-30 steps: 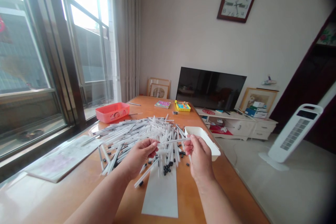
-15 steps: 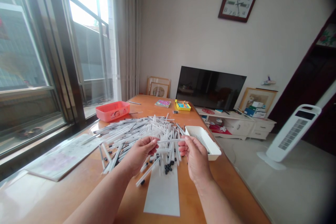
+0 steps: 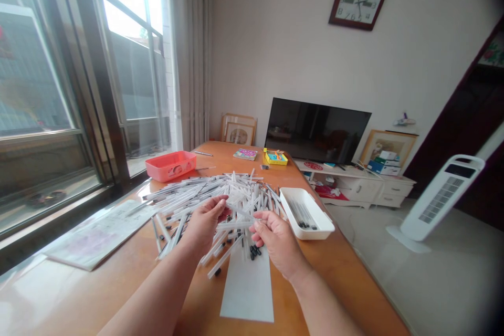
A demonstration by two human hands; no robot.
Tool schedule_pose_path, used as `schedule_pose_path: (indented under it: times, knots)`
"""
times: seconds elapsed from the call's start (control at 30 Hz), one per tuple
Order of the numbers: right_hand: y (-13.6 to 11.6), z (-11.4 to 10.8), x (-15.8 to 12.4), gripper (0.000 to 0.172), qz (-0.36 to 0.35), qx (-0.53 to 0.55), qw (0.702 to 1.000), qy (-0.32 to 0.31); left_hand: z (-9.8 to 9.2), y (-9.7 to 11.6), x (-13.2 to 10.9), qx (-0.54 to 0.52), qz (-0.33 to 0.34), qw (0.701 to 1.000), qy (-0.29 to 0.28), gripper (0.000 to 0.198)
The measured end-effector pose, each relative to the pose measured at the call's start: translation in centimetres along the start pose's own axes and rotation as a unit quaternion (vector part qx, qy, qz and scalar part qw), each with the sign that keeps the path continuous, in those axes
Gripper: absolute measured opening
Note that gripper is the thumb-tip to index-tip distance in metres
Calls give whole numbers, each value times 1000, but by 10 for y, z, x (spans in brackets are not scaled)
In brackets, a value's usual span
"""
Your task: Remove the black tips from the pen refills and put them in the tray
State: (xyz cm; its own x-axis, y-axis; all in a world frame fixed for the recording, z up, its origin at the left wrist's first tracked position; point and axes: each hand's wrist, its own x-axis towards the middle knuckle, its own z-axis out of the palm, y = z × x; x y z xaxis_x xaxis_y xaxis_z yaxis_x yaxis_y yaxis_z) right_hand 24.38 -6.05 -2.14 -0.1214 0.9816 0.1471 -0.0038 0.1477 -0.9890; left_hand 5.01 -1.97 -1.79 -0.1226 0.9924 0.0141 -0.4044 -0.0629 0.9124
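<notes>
A translucent pen barrel (image 3: 241,212) slants between my two hands, lower at its right end. My left hand (image 3: 208,220) pinches one end between thumb and fingertips. At the other end, my right hand (image 3: 273,239) has its thumb and fingers closed on the barrel. Below and behind them spreads a large heap of clear pen barrels (image 3: 236,186) mixed with thin dark refills. Small black pen caps (image 3: 255,253) lie by my right hand, at the top of a white paper strip (image 3: 248,294). A white box (image 3: 328,228) to the right holds several pens with black ends.
A red plastic basket (image 3: 171,165) stands at the far left of the wooden table (image 3: 326,273). A flat booklet (image 3: 98,236) lies on the left. Farther back are a colourful booklet (image 3: 245,154) and a yellow box (image 3: 275,157). The table's right edge runs beside the white box.
The barrel has gone from nearly level to slanting. My right hand has moved left and lower, closer to my left hand. More of the white box's contents shows.
</notes>
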Motion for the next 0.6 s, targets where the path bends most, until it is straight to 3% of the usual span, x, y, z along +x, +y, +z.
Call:
schedule_pose_path:
  times: [0.13, 0.3, 0.6]
  knots:
    - [7, 1, 1, 41, -23, -65, 998, 3, 1, 2, 0, 8, 10, 1000, 6, 50]
    - [7, 1, -1, 34, -113, -196, 974, 20, 2, 3, -3, 12, 9, 1000, -7, 50]
    - [-1, 4, -5, 34, -151, -223, 963, 10, 3, -3, -4, 24, 20, 1000, 1, 49]
